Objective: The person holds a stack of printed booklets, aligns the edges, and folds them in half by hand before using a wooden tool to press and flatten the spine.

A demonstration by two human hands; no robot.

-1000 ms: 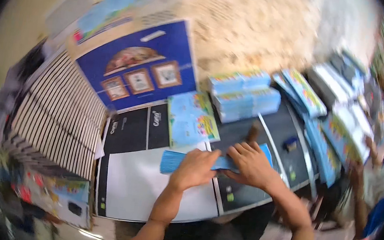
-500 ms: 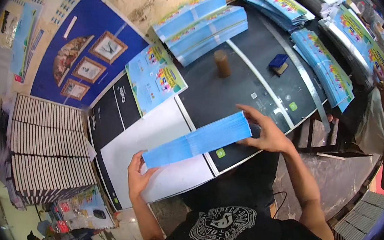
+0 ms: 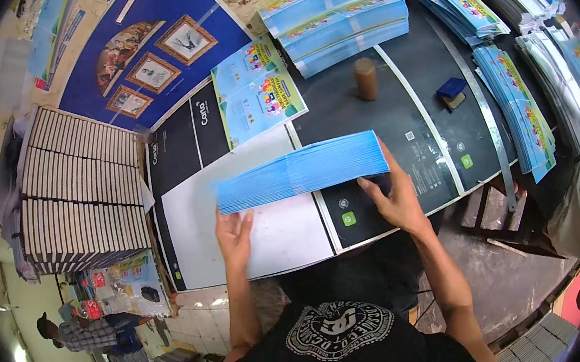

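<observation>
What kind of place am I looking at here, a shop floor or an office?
Most likely a small print or book-binding workshop. Both hands, left hand and right hand, hold a fanned blue stack of sheets; bundles of colourful printed booklets and striped stacks of bound books surround the dark worktable.

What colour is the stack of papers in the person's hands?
Light blue: the stack of papers shows best in the head view.

My desk (image 3: 485,272) is covered with black and white printed sheets (image 3: 255,241). On them lie a colourful leaflet (image 3: 256,100), a brown cylinder (image 3: 366,79) standing upright, and a small blue block (image 3: 452,90) near a long metal strip (image 3: 484,116). Blue booklet stacks (image 3: 335,20) sit along the far edge, and more stacks (image 3: 516,109) line the right side.
</observation>
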